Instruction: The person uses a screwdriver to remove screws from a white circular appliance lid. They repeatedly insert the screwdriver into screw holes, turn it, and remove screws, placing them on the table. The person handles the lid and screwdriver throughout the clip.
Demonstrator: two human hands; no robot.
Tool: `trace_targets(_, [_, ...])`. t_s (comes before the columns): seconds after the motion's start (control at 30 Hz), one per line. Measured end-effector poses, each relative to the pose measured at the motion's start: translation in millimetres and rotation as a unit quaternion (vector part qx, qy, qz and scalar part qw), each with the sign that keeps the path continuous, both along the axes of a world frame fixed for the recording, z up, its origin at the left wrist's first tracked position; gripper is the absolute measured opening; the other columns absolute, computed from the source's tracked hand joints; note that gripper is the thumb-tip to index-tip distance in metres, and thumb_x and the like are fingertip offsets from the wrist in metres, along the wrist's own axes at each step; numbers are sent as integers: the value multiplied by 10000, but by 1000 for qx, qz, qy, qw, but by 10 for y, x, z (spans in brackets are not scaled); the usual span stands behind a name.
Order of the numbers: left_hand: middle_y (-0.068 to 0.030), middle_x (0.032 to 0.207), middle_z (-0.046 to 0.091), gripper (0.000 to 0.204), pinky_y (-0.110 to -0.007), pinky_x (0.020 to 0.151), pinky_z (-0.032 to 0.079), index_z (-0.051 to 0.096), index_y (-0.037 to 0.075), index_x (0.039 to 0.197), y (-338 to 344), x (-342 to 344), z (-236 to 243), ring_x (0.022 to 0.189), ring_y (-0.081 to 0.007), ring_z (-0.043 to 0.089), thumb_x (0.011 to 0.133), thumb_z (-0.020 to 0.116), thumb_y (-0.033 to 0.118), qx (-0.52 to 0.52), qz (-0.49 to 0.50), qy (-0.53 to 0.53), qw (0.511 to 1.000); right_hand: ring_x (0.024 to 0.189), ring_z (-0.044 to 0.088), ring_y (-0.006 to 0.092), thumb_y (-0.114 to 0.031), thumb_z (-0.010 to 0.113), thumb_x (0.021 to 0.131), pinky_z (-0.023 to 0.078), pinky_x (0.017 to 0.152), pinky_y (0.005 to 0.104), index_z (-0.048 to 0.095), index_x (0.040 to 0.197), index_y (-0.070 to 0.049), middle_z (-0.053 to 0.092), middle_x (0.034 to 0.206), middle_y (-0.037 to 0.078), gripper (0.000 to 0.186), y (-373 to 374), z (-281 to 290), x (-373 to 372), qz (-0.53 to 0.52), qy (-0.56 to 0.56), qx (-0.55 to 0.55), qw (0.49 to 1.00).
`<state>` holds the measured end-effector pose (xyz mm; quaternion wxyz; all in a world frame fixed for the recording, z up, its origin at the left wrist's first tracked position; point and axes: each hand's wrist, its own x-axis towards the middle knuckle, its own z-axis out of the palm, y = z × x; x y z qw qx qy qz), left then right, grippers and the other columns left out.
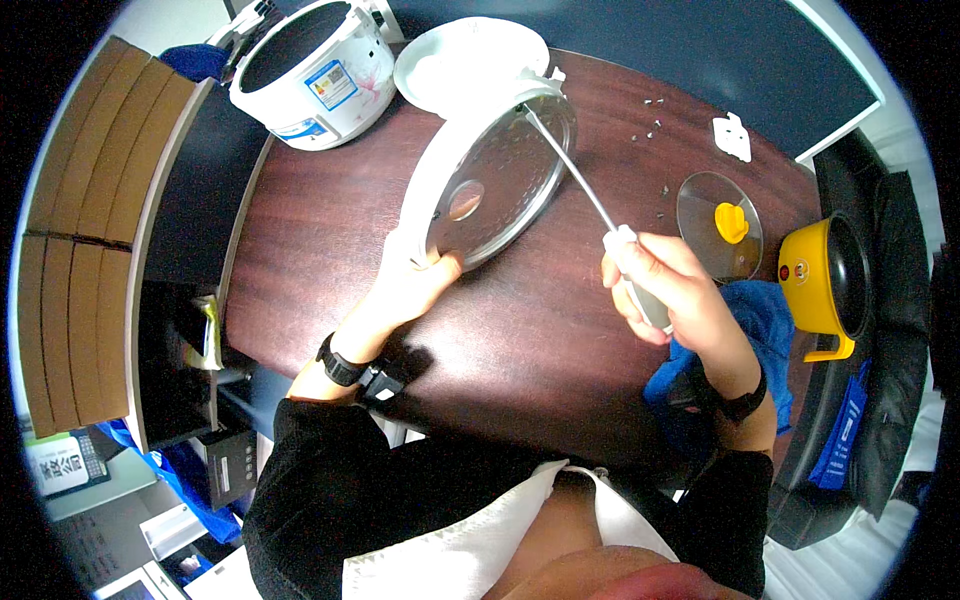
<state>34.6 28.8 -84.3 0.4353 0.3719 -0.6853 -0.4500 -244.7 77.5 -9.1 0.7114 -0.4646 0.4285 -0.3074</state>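
My left hand (415, 280) grips the lower edge of a white appliance lid (420, 180), tilted up with its metal inner plate and rubber ring facing right. My right hand (650, 280) is closed round the grey-and-white handle of a long screwdriver (570, 165); the shaft reaches up-left to the lid's upper inner edge, where its tip appears to touch. Several small screws (655, 125) and a small white plastic part (731, 137) lie on the brown table (300, 230), right of the lid.
A white cooker body (330, 85) and white round piece (450, 60) stand at the back. At right are a glass lid with yellow knob (731, 222), yellow pot (810, 280) and blue cloth (760, 310). Cardboard boxes (90, 150) line the left; a black chair (885, 350) is far right.
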Motion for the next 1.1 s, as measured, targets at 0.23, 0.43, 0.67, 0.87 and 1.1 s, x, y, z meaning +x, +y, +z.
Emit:
trace_targets(0.23, [-23,777,520,347,-260,648,438,544,-50,1031,-60,115,-96,722,-94,465,695,583,28,49,0,-3,999,646,622,334,-246,600,842,485,561,403,556,979,-77,627,728,152,223,-18,4,25,-153,507,-460,712])
trace_targets(0.43, [-55,874,581,402,-262,698,452,548,-46,1099,-109,160,-40,771,-100,502,701,558,15,50,-2,-24,998,669,620,349,-245,601,841,484,557,411,553,939,-86,637,767,144,193,5,11,20,-113,446,-410,788])
trace_targets(0.67, [-117,1146,537,583,-336,865,460,404,-28,1269,-90,120,-14,1035,-192,523,718,594,-5,49,-27,11,998,358,367,47,-338,421,961,262,342,197,519,824,-41,434,503,-12,341,50,98,66,-15,-51,57,997])
trace_targets(0.87, [-2,801,511,537,-234,668,412,527,10,1232,-54,20,-33,711,-85,435,695,533,15,-6,-5,12,1000,382,441,121,-308,462,942,343,375,264,537,861,-41,486,526,41,288,23,-13,49,-31,98,-62,993])
trace_targets(1.1, [16,761,490,524,-231,644,406,539,1,1216,-57,62,-36,682,-85,422,692,533,20,14,-2,5,1000,650,629,293,-314,603,836,486,546,380,566,982,-99,643,787,100,263,-76,-28,23,-166,564,-483,649])
